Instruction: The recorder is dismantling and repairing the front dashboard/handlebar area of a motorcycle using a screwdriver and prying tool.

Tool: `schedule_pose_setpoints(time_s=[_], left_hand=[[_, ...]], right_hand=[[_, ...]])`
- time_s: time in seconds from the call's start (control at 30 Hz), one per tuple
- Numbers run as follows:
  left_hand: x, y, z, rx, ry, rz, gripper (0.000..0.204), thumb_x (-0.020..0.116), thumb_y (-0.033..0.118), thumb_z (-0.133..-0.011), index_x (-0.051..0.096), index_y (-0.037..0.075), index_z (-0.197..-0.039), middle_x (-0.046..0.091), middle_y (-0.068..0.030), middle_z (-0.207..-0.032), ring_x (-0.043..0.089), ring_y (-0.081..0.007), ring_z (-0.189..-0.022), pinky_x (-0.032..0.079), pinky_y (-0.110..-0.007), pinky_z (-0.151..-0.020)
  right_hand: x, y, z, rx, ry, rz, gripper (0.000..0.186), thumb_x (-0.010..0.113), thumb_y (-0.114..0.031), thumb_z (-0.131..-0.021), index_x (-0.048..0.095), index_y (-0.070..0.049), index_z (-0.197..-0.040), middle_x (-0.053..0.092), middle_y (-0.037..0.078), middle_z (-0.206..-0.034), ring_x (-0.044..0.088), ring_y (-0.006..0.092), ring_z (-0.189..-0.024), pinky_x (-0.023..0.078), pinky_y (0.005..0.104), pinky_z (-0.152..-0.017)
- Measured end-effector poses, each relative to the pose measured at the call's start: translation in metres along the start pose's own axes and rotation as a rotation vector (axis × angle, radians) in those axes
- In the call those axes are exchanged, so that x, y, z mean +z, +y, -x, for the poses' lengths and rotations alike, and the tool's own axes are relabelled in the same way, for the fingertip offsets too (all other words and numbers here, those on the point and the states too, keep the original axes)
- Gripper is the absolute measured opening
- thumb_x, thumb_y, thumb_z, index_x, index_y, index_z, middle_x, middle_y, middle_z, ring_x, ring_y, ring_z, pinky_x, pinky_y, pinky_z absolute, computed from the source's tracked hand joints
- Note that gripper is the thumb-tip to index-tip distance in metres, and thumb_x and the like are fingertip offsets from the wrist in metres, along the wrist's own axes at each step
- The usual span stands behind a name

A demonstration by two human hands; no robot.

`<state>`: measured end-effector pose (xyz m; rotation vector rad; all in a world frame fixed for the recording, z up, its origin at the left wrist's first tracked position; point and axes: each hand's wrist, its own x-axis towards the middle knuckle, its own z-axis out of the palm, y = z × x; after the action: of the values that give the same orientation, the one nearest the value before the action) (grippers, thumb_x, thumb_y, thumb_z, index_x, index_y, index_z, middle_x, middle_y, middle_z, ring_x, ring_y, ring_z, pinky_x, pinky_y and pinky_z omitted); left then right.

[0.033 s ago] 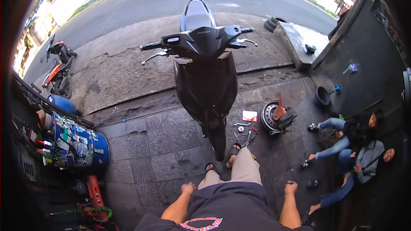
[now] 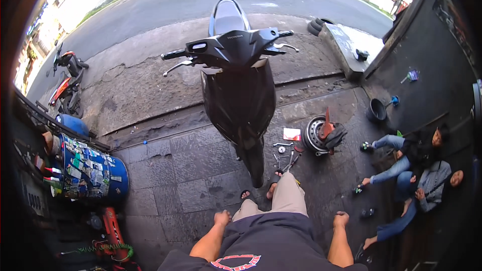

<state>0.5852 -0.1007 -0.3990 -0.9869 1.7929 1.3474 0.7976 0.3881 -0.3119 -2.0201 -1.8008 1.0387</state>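
My left hand (image 2: 222,218) hangs beside my left hip with its fingers curled in, and nothing shows in it. On the other side, my right hand (image 2: 341,219) is held away from my hip, also curled closed, with nothing visible in it. Neither hand touches anything. In front of me stands a black scooter (image 2: 239,90), its handlebar and front panel facing me. By my right foot lie several hand tools, among them a wrench (image 2: 282,144) and pliers (image 2: 294,161), around a small round metal part (image 2: 282,149).
A wheel (image 2: 315,134) and a red and white packet (image 2: 291,134) lie right of the scooter. Two people (image 2: 427,170) sit at the right near a black bucket (image 2: 376,110). A sticker-covered blue drum (image 2: 118,175) and a red jack-like tool (image 2: 113,228) stand at the left.
A motorbike on the road has moved slightly right. The view has shifted a little. My hands hang as before, and one seated person's hands have moved slightly.
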Motion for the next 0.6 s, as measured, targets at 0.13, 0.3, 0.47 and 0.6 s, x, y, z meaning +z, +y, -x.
schedule_pose_setpoints(time_s=[0.13,0.3,0.47,0.6], left_hand=[[0.038,0.056,0.009,0.204,-0.016,0.036,0.043,0.043,0.034,-0.101,0.066,0.002,-0.083,0.064,-0.0066,-0.065,0.058,-0.0147,-0.052,0.045,-0.031,-0.047],[0.057,0.086,0.007,0.257,-0.025,-0.001,0.050,0.039,0.042,-0.101,0.065,0.002,-0.087,0.065,-0.0076,-0.068,0.054,-0.0144,-0.048,0.045,-0.031,-0.046],[0.074,0.053,0.016,0.191,0.060,-0.230,0.051,0.037,0.042,-0.101,0.065,0.001,-0.087,0.064,-0.0077,-0.066,0.053,-0.0149,-0.048,0.044,-0.031,-0.045],[0.126,0.028,0.059,0.077,0.071,-0.238,0.058,0.032,0.047,-0.101,0.064,0.001,-0.089,0.064,-0.0077,-0.067,0.053,-0.0156,-0.048,0.045,-0.031,-0.046]], right_hand=[[-0.003,0.046,-0.006,0.071,-0.018,0.074,0.022,0.057,0.008,-0.066,0.068,-0.001,-0.082,0.067,0.011,-0.080,0.064,0.0230,-0.075,0.050,0.0331,-0.076],[-0.023,0.105,-0.016,0.231,-0.089,0.020,0.021,0.060,0.008,-0.064,0.069,-0.002,-0.081,0.068,0.009,-0.079,0.064,0.0212,-0.075,0.050,0.0317,-0.076],[-0.086,0.121,-0.027,0.310,-0.211,-0.121,0.025,0.061,0.011,-0.067,0.064,-0.001,-0.089,0.059,0.005,-0.069,0.055,0.0146,-0.053,0.041,0.0290,-0.045],[-0.157,0.153,-0.049,0.326,-0.108,-0.237,0.021,0.060,0.011,-0.070,0.061,-0.001,-0.087,0.056,0.004,-0.063,0.053,0.0158,-0.048,0.041,0.0285,-0.043]])
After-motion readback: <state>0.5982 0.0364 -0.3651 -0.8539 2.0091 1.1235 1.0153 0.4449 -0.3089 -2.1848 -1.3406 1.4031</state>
